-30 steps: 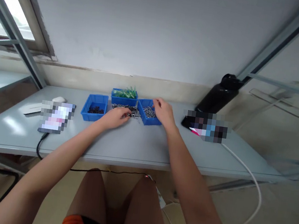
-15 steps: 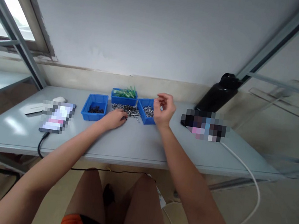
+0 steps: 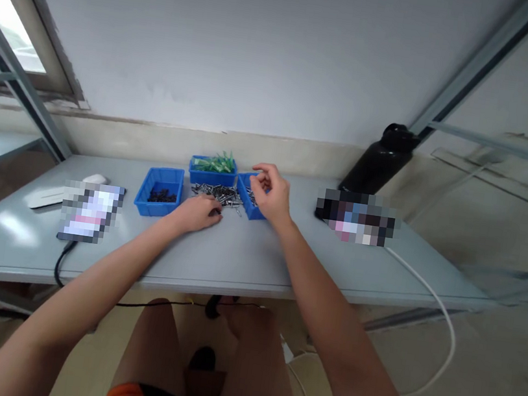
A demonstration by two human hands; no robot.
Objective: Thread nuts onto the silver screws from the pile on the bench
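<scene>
My left hand [image 3: 197, 213] lies on the table with its fingers closed, a small dark piece showing at its fingertips. Just beyond it is a loose pile of thin metal pieces [image 3: 225, 195]. My right hand [image 3: 272, 198] hovers over the right blue bin [image 3: 256, 213], thumb and forefinger apart, the other fingers curled. No object shows between them. More silvery metal pieces lie in that bin, partly hidden by the hand. To the left, another blue bin [image 3: 157, 210] contains small dark pieces [image 3: 162, 196]. Behind the pile, a third blue bin [image 3: 212, 178] holds green pointed pieces [image 3: 217, 163].
A phone [image 3: 92, 213] with a black cable and a white object [image 3: 55, 195] lie at left. On the right are a black bottle [image 3: 380, 158], a blurred-out device [image 3: 354, 218] and a white cable [image 3: 428, 287]. A wall rises behind the table [image 3: 235, 259].
My right hand has moved left, farther over the right bin, and its thumb and forefinger have spread. My left hand stays beside the pile. The whole view has shifted slightly.
</scene>
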